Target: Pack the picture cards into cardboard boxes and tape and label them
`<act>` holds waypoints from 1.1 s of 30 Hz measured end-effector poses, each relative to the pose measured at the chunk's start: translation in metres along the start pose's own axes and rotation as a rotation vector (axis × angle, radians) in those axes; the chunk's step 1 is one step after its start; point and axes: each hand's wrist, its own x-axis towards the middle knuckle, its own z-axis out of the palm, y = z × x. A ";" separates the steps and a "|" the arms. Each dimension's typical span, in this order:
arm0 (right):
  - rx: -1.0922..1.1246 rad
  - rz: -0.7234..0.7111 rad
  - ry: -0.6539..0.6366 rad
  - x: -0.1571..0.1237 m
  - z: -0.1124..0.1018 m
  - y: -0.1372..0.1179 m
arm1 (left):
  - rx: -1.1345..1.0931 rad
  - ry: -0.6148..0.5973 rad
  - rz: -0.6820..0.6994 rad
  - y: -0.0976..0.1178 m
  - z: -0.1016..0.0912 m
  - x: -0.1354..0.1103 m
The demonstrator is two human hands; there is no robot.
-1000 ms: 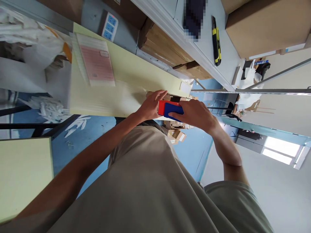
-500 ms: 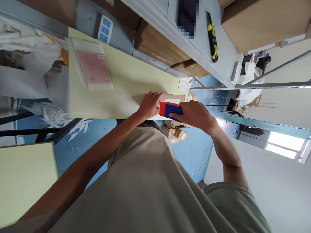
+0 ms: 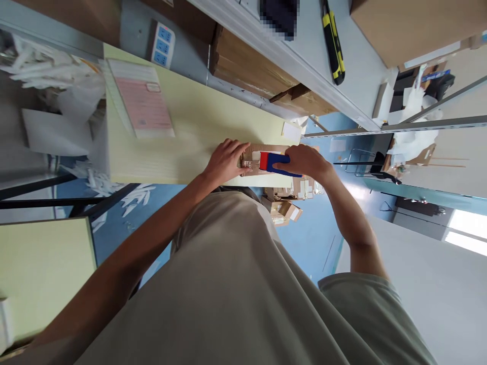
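Note:
My right hand (image 3: pixel 307 161) is wrapped around a blue and red tape dispenser (image 3: pixel 279 163). The dispenser rests on or just above a small brown cardboard box (image 3: pixel 249 155), and a strip of clear tape seems to run over the box's left part. At the left end of that box my left hand (image 3: pixel 225 161) grips it, fingers on the far side and thumb on the near side. Part of the box is hidden under the dispenser and my right hand. It lies on the pale yellow tabletop (image 3: pixel 198 129), near the front edge.
A stack of papers with a pink sheet (image 3: pixel 142 101) lies on the tabletop's left part. Behind are a power strip (image 3: pixel 163 45) and larger cartons (image 3: pixel 251 63). A yellow and black utility knife (image 3: pixel 334 45) lies on the grey shelf (image 3: pixel 361 76). Opened cartons (image 3: pixel 283 209) are on the floor.
The tape dispenser has moved right along the box with my right hand, exposing more of the box's top. My left hand has shifted slightly left and stays at the box's end.

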 end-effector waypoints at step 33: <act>0.272 -0.431 0.123 0.040 0.061 0.089 | 0.182 0.816 -0.865 0.053 0.084 -0.012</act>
